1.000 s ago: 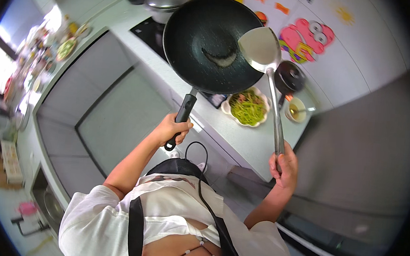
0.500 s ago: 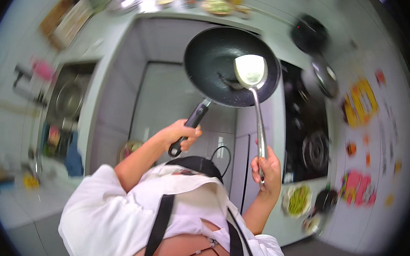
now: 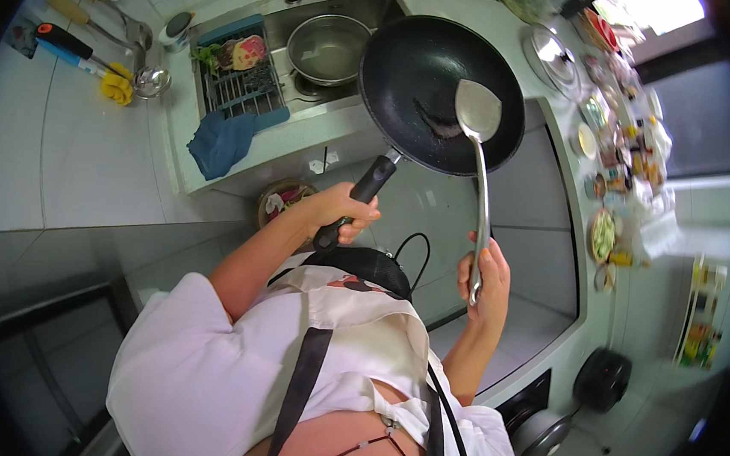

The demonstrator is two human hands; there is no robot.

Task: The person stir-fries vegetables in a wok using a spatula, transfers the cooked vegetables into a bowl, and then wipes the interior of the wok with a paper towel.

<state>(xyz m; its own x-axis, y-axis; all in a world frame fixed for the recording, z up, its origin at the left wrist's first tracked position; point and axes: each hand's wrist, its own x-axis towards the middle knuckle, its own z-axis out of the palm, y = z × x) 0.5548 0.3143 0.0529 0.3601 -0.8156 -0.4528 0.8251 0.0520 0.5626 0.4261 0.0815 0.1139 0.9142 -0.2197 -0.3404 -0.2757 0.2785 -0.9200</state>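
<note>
Spatula [image 3: 483,181] over wok [image 3: 415,86], left of it bowl [image 3: 328,49] in sink [image 3: 386,11].

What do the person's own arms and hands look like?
The bare left hand and the bare right hand wear no gloves, and no watch or bracelet shows. Loose, short, white fabric sleeves cover the upper arms; the forearms are uncovered.

Wok [image 3: 411,77]: black, pale crescent sheen inside; handle [image 3: 375,180] likewise black. Turner [image 3: 479,113]: plain silver-grey. Counter [image 3: 330,131]: white. Sink [image 3: 386,11]: steel grey; rack [image 3: 271,119] across its left end, blue-rimmed. Cloth [image 3: 220,144] over counter's front edge: solid dark blue. Shirt [image 3: 184,351]: plain white. Apron [image 3: 367,314]: cream, red-and-black motif, black straps [image 3: 302,377].
</note>
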